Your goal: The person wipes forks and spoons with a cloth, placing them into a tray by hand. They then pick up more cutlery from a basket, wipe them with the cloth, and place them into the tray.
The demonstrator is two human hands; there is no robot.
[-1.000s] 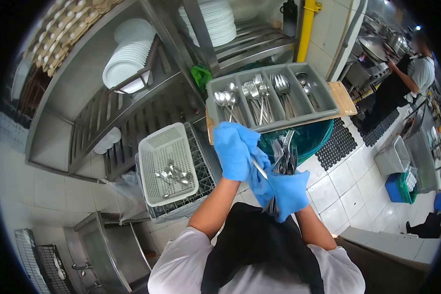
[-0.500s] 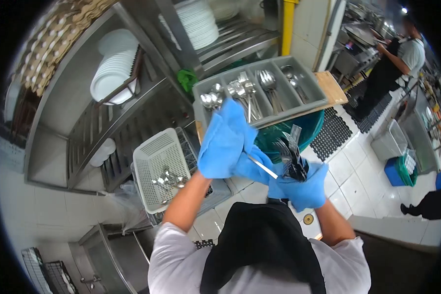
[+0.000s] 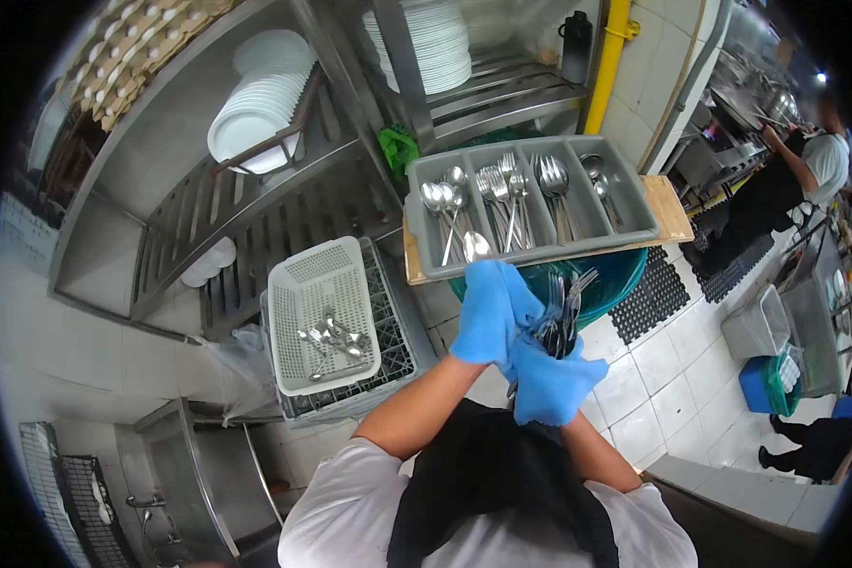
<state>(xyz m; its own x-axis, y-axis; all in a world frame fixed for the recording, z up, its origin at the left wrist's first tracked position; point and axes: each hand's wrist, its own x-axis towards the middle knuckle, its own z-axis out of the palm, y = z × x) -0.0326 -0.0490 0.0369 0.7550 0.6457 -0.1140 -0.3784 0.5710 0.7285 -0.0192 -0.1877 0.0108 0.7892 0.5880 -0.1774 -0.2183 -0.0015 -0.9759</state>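
Note:
My left hand [image 3: 490, 312], in a blue glove or cloth, is closed around a spoon [image 3: 477, 248] whose bowl points up at the tray's near edge. My right hand [image 3: 551, 383], also covered in blue, grips a bunch of forks and other cutlery [image 3: 562, 312] with the tines upward. Both hands touch each other. Just beyond them, the grey cutlery tray [image 3: 530, 248] has compartments of spoons [image 3: 435, 197], forks [image 3: 507, 180], larger pieces [image 3: 554, 180] and small spoons [image 3: 596, 175].
The tray rests on a wooden board [image 3: 670, 210] over a green-lined bin [image 3: 625, 284]. At left, a white basket [image 3: 284, 303] with cutlery sits on a grey rack [image 3: 398, 322]. Plates [image 3: 246, 123] stand on metal shelves. Another person [image 3: 776, 199] is at the upper right.
My left hand has moved down and right; a spoon's bowl now shows above it. My right hand has shifted slightly left and lower, still with the cutlery. The view has shifted.

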